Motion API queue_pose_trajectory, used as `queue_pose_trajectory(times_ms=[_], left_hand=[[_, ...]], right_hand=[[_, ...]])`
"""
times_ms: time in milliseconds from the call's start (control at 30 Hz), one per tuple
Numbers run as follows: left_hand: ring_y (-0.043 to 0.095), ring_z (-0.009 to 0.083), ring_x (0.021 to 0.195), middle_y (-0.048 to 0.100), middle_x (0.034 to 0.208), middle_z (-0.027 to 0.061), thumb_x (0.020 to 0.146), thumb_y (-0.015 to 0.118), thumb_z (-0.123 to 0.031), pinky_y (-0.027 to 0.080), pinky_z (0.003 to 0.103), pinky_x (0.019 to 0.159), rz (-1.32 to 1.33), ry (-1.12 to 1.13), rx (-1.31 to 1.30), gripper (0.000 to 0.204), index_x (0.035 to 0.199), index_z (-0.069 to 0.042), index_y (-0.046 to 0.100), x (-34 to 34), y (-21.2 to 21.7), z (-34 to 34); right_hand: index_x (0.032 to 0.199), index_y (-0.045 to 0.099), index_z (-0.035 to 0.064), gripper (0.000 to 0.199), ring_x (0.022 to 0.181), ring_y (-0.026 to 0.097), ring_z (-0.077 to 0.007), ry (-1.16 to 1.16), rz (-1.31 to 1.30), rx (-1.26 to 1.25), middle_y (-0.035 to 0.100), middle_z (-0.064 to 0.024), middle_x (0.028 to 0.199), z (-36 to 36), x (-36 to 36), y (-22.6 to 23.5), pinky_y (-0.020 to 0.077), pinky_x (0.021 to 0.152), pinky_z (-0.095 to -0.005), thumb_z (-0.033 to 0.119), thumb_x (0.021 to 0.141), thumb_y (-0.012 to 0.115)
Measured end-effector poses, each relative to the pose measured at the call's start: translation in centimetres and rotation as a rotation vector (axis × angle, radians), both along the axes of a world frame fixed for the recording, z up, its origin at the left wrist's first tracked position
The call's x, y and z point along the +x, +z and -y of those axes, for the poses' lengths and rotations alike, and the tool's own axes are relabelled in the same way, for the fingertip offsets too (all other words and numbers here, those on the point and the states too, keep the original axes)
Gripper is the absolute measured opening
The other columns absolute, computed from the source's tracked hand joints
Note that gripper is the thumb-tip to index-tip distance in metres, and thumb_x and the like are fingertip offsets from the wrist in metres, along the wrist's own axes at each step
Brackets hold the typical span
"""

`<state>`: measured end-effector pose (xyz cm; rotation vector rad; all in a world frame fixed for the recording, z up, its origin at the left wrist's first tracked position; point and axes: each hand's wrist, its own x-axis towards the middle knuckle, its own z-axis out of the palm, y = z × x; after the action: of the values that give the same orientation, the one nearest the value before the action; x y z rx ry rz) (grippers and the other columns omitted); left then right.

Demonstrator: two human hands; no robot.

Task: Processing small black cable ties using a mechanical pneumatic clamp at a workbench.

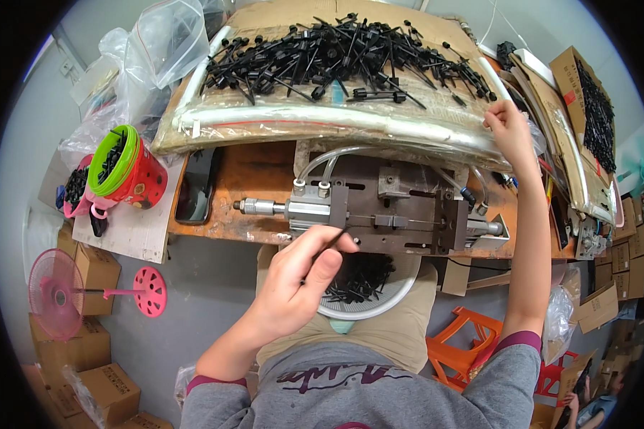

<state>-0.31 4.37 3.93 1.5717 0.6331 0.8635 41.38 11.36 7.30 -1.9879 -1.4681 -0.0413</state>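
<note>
My left hand [293,282] is in front of the clamping fixture, its fingers closed on a thin black stick-like part [338,237]. Below it, a white basket [379,309] on my lap holds a heap of black parts [365,277]. My right hand [509,129] is raised at the right end of the padded cardboard tray [322,123], fingers pinched together; whatever they hold is hidden. Beside it lie the last of many black plastic pieces [322,53] with thin stems and thicker heads. The metal fixture [390,220] has an air cylinder [308,211] on its left side.
At left stand a red bucket with a green rim [139,175], a dark phone-like slab [195,189] and plastic bags [150,57]. A pink fan [56,293] and cartons [96,272] are below. An orange stool [465,339] is at right, with a box of black parts [587,100] above.
</note>
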Motion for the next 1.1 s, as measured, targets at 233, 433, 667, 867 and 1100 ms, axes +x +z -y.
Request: queue_pose_trajectory(times_ms=[233,433,667,867,1100], left_hand=[[0.036,0.0115,0.046,0.041,0.05,0.0033,0.097,0.06,-0.009,0.028,0.03,0.045,-0.042,0.27,0.17,0.044,0.055,0.003,0.05,3.0,-1.5,0.1],[0.033,0.0118,0.044,0.039,0.049,0.0053,0.094,0.064,-0.008,0.026,0.031,0.043,-0.09,0.284,0.238,0.041,0.057,0.003,0.05,4.6,-2.9,0.7],[0.034,0.0146,0.042,0.041,0.049,0.0067,0.093,0.064,-0.007,0.027,0.033,0.042,-0.124,0.265,0.257,0.038,0.057,0.003,0.053,5.4,-4.3,1.3],[0.035,0.0147,0.042,0.041,0.049,0.0069,0.092,0.064,-0.005,0.027,0.033,0.042,-0.125,0.258,0.272,0.037,0.057,0.002,0.054,5.6,-4.2,1.4],[0.035,0.0158,0.041,0.042,0.049,0.0067,0.09,0.066,-0.005,0.027,0.032,0.041,-0.139,0.259,0.3,0.036,0.057,0.002,0.054,5.4,-4.3,1.5]], right_hand=[[0.103,0.067,0.001,0.016,0.066,0.053,-0.0028,0.365,-0.671,-0.006,0.061,0.0022,0.079,8.6,-12.5,0.8,0.0406,0.057,-0.0186,0.012,0.096,0.058],[0.109,0.069,-0.0063,0.019,0.082,0.071,-0.0189,0.544,-1.003,-0.086,0.062,-0.0117,0.1,14.8,-19.3,-2.9,0.0581,0.063,-0.0233,-0.005,0.093,0.058],[0.099,0.074,-0.0031,0.019,0.08,0.072,-0.0189,0.502,-0.905,0.074,0.073,-0.0136,0.09,16.4,-20.4,-5.5,0.0589,0.07,-0.0258,-0.008,0.081,0.071],[0.09,0.074,-0.0032,0.015,0.079,0.073,-0.0205,0.536,-0.905,0.137,0.074,-0.0144,0.086,16.5,-20.2,-6.1,0.0585,0.071,-0.0278,-0.009,0.076,0.075],[0.086,0.074,-0.0022,0.014,0.079,0.074,-0.021,0.562,-0.803,0.135,0.074,-0.0139,0.085,16.4,-20.0,-6.0,0.059,0.072,-0.0288,-0.009,0.074,0.075]])
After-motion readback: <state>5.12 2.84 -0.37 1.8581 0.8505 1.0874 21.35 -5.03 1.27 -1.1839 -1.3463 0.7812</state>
